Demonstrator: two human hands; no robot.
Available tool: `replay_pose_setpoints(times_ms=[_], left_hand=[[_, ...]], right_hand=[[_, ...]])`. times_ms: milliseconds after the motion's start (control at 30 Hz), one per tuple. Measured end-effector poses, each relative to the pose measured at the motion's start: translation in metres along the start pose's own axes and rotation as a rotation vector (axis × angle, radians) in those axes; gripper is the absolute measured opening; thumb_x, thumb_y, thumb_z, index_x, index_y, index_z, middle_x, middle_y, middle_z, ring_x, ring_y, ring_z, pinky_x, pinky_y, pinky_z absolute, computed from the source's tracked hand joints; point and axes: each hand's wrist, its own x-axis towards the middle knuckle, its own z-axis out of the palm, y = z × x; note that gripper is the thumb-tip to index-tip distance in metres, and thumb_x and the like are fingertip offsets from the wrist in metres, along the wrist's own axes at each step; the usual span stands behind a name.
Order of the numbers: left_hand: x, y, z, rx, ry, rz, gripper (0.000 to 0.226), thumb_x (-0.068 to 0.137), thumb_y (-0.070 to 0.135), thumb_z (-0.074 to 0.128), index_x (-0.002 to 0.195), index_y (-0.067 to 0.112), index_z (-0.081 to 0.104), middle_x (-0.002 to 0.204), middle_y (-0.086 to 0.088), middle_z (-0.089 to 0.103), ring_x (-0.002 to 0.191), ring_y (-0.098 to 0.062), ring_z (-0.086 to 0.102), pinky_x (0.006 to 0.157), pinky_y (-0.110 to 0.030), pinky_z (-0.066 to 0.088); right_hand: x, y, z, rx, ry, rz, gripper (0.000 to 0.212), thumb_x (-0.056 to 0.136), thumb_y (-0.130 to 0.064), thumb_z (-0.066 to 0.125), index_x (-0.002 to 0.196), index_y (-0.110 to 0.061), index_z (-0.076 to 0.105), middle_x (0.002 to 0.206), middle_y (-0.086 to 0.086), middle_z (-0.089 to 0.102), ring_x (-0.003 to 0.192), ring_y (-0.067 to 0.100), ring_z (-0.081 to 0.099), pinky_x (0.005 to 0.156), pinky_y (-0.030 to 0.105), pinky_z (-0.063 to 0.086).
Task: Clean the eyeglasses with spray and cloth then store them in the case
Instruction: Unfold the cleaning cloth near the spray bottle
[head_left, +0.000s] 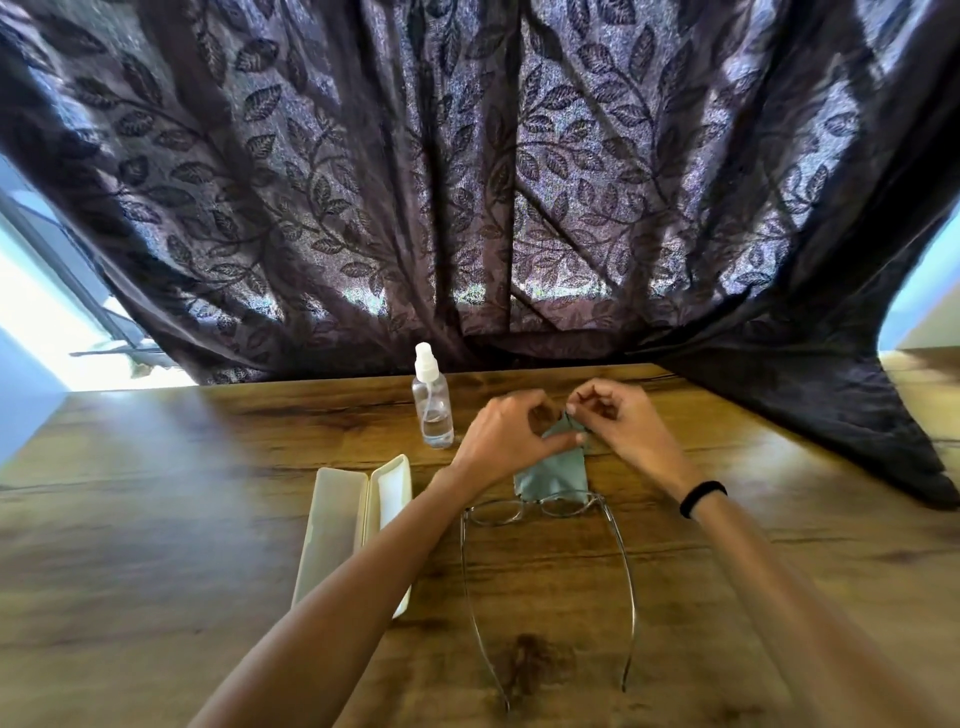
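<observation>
Pinches the grey-green cloth (553, 470) at its top with left hand (506, 431) and right hand (623, 423), fingers curled. Has the eyeglasses (493, 512) lying unfolded on the table (156, 493) just nearer than the cloth, open case (343, 519) to their left, spray bottle (432, 410) behind.

The desk (156, 493) is showing brown wood grain, smooth and faintly glossy where window light is falling. The spray bottle (432, 410) is looking like clear, shiny plastic with a white plastic top. The case (332, 525) is appearing cream, smooth and matt. The cloth (553, 470) is reading as soft, matt grey-green fabric. The eyeglasses (621, 545) are showing thin, dull-shining metal wire. The curtain (467, 182) is hanging as dark, semi-sheer woven cloth with a leaf pattern.
</observation>
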Motion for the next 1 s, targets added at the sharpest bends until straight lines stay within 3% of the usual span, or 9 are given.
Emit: replay_pose_setpoints(times_ms=[167, 367, 433, 500, 633, 700, 767, 867, 1000], left_hand=[[0.005, 0.009, -0.001, 0.026, 0.036, -0.052, 0.047, 0.060, 0.059, 0.075, 0.062, 0.022, 0.048, 0.058, 0.007, 0.056, 0.049, -0.004, 0.047, 0.044, -0.019, 0.035], [0.001, 0.006, 0.000, 0.000, -0.035, -0.074, 0.032, 0.069, 0.041, 0.076, 0.071, 0.022, 0.050, 0.057, 0.013, 0.050, 0.052, -0.004, 0.047, 0.046, -0.018, 0.030], [-0.001, 0.001, 0.001, -0.038, -0.055, -0.103, 0.023, 0.072, 0.032, 0.075, 0.081, 0.016, 0.061, 0.068, 0.008, 0.061, 0.065, -0.012, 0.060, 0.054, -0.021, 0.042], [-0.003, -0.003, 0.001, -0.124, -0.054, -0.138, 0.027, 0.074, 0.024, 0.073, 0.099, 0.012, 0.066, 0.089, -0.001, 0.071, 0.083, -0.016, 0.066, 0.073, -0.031, 0.054], [-0.008, 0.002, 0.002, -0.277, -0.013, -0.138, 0.050, 0.073, 0.029, 0.077, 0.116, 0.010, 0.061, 0.107, -0.003, 0.070, 0.099, -0.013, 0.065, 0.089, -0.029, 0.052], [-0.009, 0.009, 0.003, -0.273, 0.046, -0.117, 0.061, 0.066, 0.043, 0.079, 0.116, 0.012, 0.062, 0.105, 0.000, 0.071, 0.097, -0.009, 0.065, 0.086, -0.023, 0.052], [-0.011, 0.016, 0.004, -0.269, 0.111, -0.070, 0.052, 0.066, 0.046, 0.079, 0.105, 0.015, 0.066, 0.093, 0.003, 0.073, 0.086, -0.004, 0.066, 0.075, -0.019, 0.053], [-0.012, 0.022, 0.003, -0.272, 0.157, -0.024, 0.029, 0.073, 0.038, 0.075, 0.090, 0.017, 0.067, 0.076, 0.006, 0.070, 0.068, -0.003, 0.064, 0.060, -0.021, 0.051], [-0.012, 0.019, 0.004, -0.163, 0.165, 0.033, 0.017, 0.080, 0.027, 0.069, 0.092, 0.015, 0.067, 0.074, 0.001, 0.070, 0.061, -0.011, 0.061, 0.054, -0.019, 0.044]], right_hand=[[0.000, -0.019, -0.001, -0.061, 0.043, -0.061, 0.008, 0.084, -0.015, 0.064, 0.089, -0.010, 0.067, 0.086, 0.005, 0.069, 0.080, 0.018, 0.064, 0.071, 0.028, 0.052], [0.000, -0.029, -0.009, -0.054, 0.054, -0.135, 0.007, 0.085, -0.012, 0.063, 0.088, -0.008, 0.067, 0.082, 0.002, 0.067, 0.075, 0.010, 0.060, 0.065, 0.013, 0.046], [0.002, -0.030, -0.015, -0.040, 0.072, -0.147, 0.008, 0.085, -0.012, 0.062, 0.087, -0.007, 0.068, 0.081, 0.005, 0.067, 0.072, 0.010, 0.058, 0.064, 0.017, 0.045], [0.002, -0.030, -0.021, -0.020, 0.093, -0.148, 0.005, 0.085, -0.012, 0.062, 0.085, -0.010, 0.067, 0.078, 0.001, 0.065, 0.070, 0.005, 0.056, 0.064, 0.017, 0.044], [0.000, -0.034, -0.025, -0.047, 0.120, -0.159, 0.004, 0.085, -0.012, 0.063, 0.084, -0.013, 0.067, 0.078, 0.000, 0.066, 0.067, 0.000, 0.055, 0.062, 0.011, 0.042], [-0.002, -0.039, -0.023, -0.158, 0.104, -0.167, 0.005, 0.084, -0.016, 0.064, 0.084, -0.014, 0.069, 0.081, 0.002, 0.069, 0.072, 0.008, 0.060, 0.065, 0.018, 0.046], [-0.004, -0.045, -0.021, -0.278, 0.065, -0.182, 0.007, 0.084, -0.018, 0.065, 0.086, -0.014, 0.070, 0.085, 0.001, 0.071, 0.079, 0.012, 0.063, 0.072, 0.024, 0.048], [-0.006, -0.053, -0.020, -0.360, 0.003, -0.196, 0.009, 0.084, -0.018, 0.064, 0.090, -0.013, 0.070, 0.092, 0.001, 0.069, 0.086, 0.013, 0.061, 0.080, 0.028, 0.048], [-0.006, -0.057, -0.022, -0.450, -0.022, -0.202, 0.011, 0.083, -0.018, 0.065, 0.091, -0.013, 0.071, 0.093, 0.001, 0.068, 0.086, 0.015, 0.061, 0.082, 0.034, 0.048]])
